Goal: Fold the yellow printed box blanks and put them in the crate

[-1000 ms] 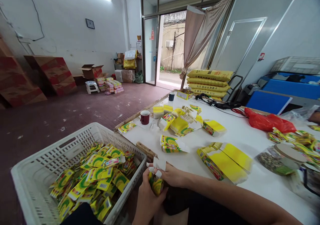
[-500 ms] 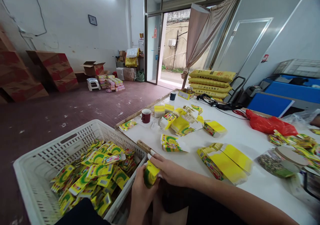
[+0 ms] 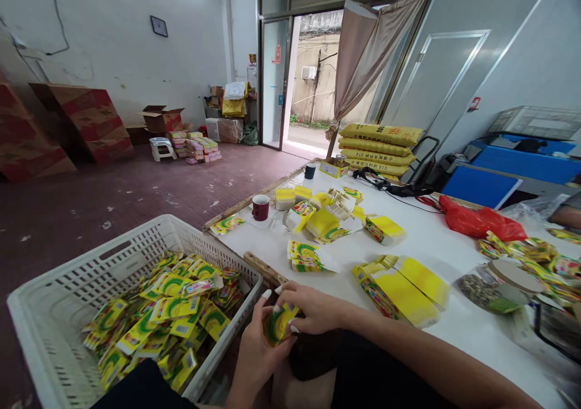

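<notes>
Between my two hands is a small yellow-and-green box [image 3: 278,325], held low in front of me at the table's near edge. My left hand [image 3: 259,347] wraps round it from below and the left. My right hand [image 3: 313,308] grips its upper right side, with thumb and fingertips on it. White covers show on several fingertips. Left of my hands stands a white plastic crate [image 3: 109,251] with many similar yellow-and-green boxes [image 3: 175,303] piled loosely inside. On the table to the right lie an open yellow carton [image 3: 403,288] and a small stack of flat packets [image 3: 306,256].
A maroon mug [image 3: 260,207] and a dark mug [image 3: 310,170] stand along the table's left edge. More yellow boxes [image 3: 324,220] lie mid-table. At right are a clear jar [image 3: 488,288], a red plastic bag [image 3: 481,216] and part of another person's arm [image 3: 568,214]. Yellow sacks [image 3: 379,149] are stacked behind.
The small box has turned in my hands, so its green-patterned face shows more. My right thumb and fingers have shifted onto its side. The view has shifted slightly.
</notes>
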`<action>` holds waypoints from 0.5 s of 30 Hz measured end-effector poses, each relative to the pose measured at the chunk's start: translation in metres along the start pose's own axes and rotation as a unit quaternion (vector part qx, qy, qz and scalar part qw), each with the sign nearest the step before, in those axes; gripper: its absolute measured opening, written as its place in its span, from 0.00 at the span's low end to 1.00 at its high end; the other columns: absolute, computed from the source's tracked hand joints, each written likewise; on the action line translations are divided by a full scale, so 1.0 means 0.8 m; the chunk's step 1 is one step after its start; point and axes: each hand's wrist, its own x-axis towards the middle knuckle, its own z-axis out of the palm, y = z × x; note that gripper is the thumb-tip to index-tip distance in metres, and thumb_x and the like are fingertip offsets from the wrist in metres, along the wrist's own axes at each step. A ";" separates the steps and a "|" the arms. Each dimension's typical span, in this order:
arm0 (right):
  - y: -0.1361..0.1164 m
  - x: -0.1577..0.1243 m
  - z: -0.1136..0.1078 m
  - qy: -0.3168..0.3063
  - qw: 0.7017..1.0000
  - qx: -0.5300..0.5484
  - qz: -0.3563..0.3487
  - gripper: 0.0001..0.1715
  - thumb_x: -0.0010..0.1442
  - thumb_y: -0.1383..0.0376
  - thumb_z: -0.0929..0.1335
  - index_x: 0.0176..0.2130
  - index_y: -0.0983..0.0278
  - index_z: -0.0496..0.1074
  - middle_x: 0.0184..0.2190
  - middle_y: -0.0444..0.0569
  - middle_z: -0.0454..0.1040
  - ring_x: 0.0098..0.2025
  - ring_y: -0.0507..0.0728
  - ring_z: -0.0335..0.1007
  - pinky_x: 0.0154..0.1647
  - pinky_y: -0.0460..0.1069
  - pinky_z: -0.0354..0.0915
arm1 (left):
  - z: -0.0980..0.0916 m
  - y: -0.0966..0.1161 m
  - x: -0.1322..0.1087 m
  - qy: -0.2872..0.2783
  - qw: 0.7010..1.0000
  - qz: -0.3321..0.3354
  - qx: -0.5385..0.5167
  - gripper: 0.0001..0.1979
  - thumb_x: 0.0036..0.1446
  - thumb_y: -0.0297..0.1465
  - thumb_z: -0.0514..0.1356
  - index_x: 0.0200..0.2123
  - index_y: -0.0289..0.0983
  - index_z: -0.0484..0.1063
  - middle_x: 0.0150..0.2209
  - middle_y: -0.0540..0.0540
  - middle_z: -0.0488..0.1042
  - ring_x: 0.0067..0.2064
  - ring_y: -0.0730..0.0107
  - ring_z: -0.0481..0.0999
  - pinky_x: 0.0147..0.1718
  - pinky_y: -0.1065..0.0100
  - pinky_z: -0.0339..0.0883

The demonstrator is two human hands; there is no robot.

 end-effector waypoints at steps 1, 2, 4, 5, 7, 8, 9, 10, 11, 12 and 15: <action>0.007 0.005 0.001 0.020 1.000 0.003 0.014 0.39 0.52 0.64 0.78 0.61 0.64 0.69 0.56 0.54 0.73 0.55 0.59 0.74 0.56 0.52 0.70 | 0.002 -0.002 0.003 0.027 0.998 0.003 -0.049 0.46 0.38 0.38 0.77 0.60 0.40 0.64 0.44 0.42 0.81 0.45 0.55 0.82 0.47 0.59 0.76; 0.017 0.010 0.000 0.042 0.998 -0.001 0.040 0.46 0.51 0.62 0.79 0.65 0.64 0.65 0.57 0.54 0.73 0.55 0.58 0.74 0.55 0.51 0.70 | 0.003 -0.004 0.008 0.069 0.991 0.005 -0.112 0.46 0.38 0.37 0.77 0.61 0.41 0.63 0.44 0.44 0.81 0.46 0.57 0.82 0.47 0.61 0.76; 0.044 0.019 -0.009 0.099 0.986 -0.033 0.128 0.47 0.56 0.59 0.77 0.68 0.63 0.61 0.58 0.55 0.73 0.52 0.57 0.75 0.53 0.52 0.71 | 0.000 -0.005 0.020 0.188 0.947 -0.020 -0.258 0.42 0.45 0.39 0.75 0.61 0.43 0.61 0.45 0.46 0.79 0.46 0.62 0.81 0.48 0.66 0.75; 0.060 0.021 -0.014 0.120 0.978 -0.050 0.163 0.38 0.62 0.60 0.74 0.66 0.64 0.62 0.59 0.57 0.73 0.52 0.58 0.75 0.54 0.53 0.71 | -0.002 -0.004 0.025 0.246 0.912 -0.061 -0.324 0.34 0.52 0.42 0.71 0.59 0.43 0.63 0.44 0.46 0.78 0.46 0.65 0.81 0.47 0.68 0.76; 0.094 0.019 -0.022 0.153 0.955 -0.099 0.234 0.26 0.67 0.64 0.70 0.61 0.67 0.68 0.59 0.62 0.71 0.57 0.61 0.72 0.60 0.59 0.68 | -0.006 -0.002 0.033 0.304 0.837 -0.175 -0.420 0.21 0.65 0.46 0.59 0.55 0.41 0.66 0.42 0.45 0.77 0.43 0.67 0.81 0.43 0.69 0.77; 0.109 0.016 -0.024 0.158 0.943 -0.123 0.267 0.24 0.67 0.63 0.70 0.59 0.68 0.70 0.58 0.62 0.72 0.57 0.63 0.72 0.59 0.61 0.68 | -0.007 0.000 0.035 0.303 0.809 -0.226 -0.450 0.19 0.69 0.46 0.55 0.53 0.39 0.66 0.41 0.43 0.77 0.42 0.67 0.81 0.41 0.69 0.78; 0.123 0.013 -0.023 0.158 0.932 -0.145 0.293 0.23 0.68 0.60 0.70 0.59 0.66 0.70 0.58 0.58 0.72 0.56 0.63 0.73 0.57 0.62 0.71 | -0.006 0.001 0.035 0.285 0.793 -0.264 -0.470 0.18 0.70 0.45 0.53 0.53 0.38 0.66 0.41 0.42 0.77 0.41 0.67 0.82 0.40 0.68 0.79; 0.134 0.009 -0.020 0.156 0.923 -0.166 0.311 0.23 0.68 0.58 0.70 0.58 0.65 0.71 0.57 0.56 0.73 0.55 0.62 0.73 0.55 0.62 0.72 | -0.004 0.003 0.034 0.259 0.788 -0.286 -0.481 0.16 0.71 0.43 0.53 0.52 0.36 0.66 0.41 0.41 0.77 0.39 0.67 0.82 0.38 0.68 0.80; 0.144 0.005 -0.016 0.151 0.916 -0.183 0.324 0.23 0.68 0.57 0.70 0.58 0.64 0.71 0.57 0.55 0.73 0.54 0.62 0.74 0.54 0.62 0.73 | -0.002 0.005 0.033 0.231 0.791 -0.294 -0.484 0.13 0.71 0.39 0.53 0.50 0.35 0.66 0.41 0.41 0.78 0.38 0.68 0.83 0.36 0.68 0.80; 0.151 0.003 -0.012 0.147 0.911 -0.198 0.331 0.23 0.69 0.56 0.70 0.58 0.64 0.71 0.57 0.54 0.73 0.54 0.61 0.74 0.53 0.61 0.74 | 0.001 0.006 0.031 0.209 0.799 -0.293 -0.482 0.09 0.71 0.34 0.54 0.48 0.35 0.67 0.41 0.41 0.79 0.36 0.70 0.83 0.34 0.70 0.80; 0.162 0.001 -0.005 0.132 0.904 -0.223 0.341 0.23 0.69 0.57 0.70 0.59 0.64 0.70 0.57 0.54 0.73 0.54 0.61 0.74 0.53 0.61 0.74 | 0.003 0.011 0.028 0.197 0.818 -0.286 -0.458 0.07 0.70 0.24 0.53 0.42 0.33 0.71 0.36 0.45 0.80 0.29 0.76 0.81 0.27 0.75 0.76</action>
